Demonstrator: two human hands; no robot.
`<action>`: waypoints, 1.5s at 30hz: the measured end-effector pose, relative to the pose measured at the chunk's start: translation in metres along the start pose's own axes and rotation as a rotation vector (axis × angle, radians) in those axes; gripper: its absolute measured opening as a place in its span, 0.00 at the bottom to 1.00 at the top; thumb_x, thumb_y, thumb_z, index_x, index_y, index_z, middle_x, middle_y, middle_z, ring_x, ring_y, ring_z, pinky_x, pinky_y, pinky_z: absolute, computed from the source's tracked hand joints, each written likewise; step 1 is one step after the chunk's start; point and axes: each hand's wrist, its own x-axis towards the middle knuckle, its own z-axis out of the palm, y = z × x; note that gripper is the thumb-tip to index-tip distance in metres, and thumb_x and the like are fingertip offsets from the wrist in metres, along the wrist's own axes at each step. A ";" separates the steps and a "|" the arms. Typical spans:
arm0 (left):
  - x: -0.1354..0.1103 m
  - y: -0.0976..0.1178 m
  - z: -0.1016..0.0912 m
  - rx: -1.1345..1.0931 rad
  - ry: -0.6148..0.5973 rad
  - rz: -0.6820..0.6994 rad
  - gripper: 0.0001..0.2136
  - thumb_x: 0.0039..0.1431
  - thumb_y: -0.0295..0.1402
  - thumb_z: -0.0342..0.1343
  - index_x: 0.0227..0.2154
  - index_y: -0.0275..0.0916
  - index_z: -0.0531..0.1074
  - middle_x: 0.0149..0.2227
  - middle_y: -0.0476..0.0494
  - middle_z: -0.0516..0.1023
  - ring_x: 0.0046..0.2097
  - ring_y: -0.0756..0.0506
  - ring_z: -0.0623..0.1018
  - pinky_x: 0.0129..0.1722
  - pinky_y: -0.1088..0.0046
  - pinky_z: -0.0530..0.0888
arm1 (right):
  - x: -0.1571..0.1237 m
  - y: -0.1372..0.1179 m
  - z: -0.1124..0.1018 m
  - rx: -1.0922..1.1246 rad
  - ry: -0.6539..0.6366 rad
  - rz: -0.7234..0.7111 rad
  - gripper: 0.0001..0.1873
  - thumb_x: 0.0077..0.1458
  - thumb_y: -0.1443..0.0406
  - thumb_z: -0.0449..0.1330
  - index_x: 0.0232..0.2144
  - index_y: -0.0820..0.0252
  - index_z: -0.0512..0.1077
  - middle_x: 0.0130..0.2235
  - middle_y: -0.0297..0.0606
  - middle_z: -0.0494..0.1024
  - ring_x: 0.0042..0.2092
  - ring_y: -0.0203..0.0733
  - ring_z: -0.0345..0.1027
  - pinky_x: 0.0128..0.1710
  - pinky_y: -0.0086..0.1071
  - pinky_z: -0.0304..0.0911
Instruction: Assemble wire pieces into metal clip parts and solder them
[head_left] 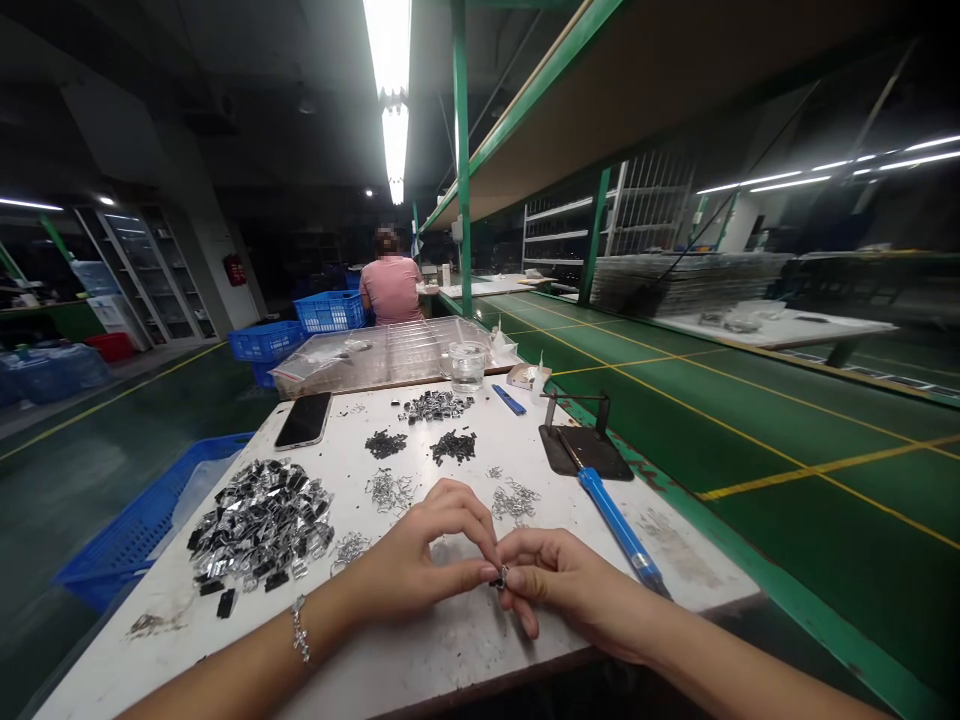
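Observation:
Near the table's front edge, my left hand and my right hand meet fingertip to fingertip. Both pinch one small black-and-silver part, mostly covered by the fingers, so its exact kind does not show. Beyond the hands lie small heaps of thin metal pieces and more metal pieces. Farther back are two piles of tiny black pieces and a pile of black-and-silver parts. A large heap of shiny black-and-silver parts spreads left of my left arm.
A blue soldering iron leans on its black stand at right. A phone, a blue tool and a glass jar lie or stand farther back. Blue crates flank the left side. A person sits ahead.

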 end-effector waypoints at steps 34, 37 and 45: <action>-0.002 -0.008 0.013 0.031 0.114 -0.314 0.04 0.53 0.28 0.56 0.32 0.40 0.74 0.34 0.49 0.74 0.36 0.49 0.71 0.34 0.75 0.64 | 0.003 0.008 0.006 -0.238 0.259 -0.181 0.13 0.52 0.60 0.63 0.38 0.59 0.68 0.34 0.36 0.74 0.38 0.40 0.70 0.41 0.35 0.63; -0.003 -0.007 0.015 0.070 0.125 -0.336 0.02 0.52 0.28 0.57 0.30 0.40 0.73 0.33 0.50 0.74 0.36 0.49 0.70 0.35 0.74 0.64 | 0.001 0.007 0.008 -0.384 0.318 -0.198 0.10 0.54 0.60 0.61 0.37 0.60 0.70 0.36 0.38 0.75 0.39 0.41 0.69 0.40 0.33 0.63; -0.002 -0.002 0.020 0.106 0.109 -0.366 0.04 0.50 0.27 0.55 0.30 0.39 0.71 0.33 0.50 0.72 0.37 0.48 0.69 0.37 0.73 0.63 | -0.001 0.006 0.011 -0.504 0.348 -0.200 0.06 0.54 0.64 0.58 0.34 0.61 0.69 0.28 0.33 0.71 0.30 0.36 0.64 0.29 0.28 0.58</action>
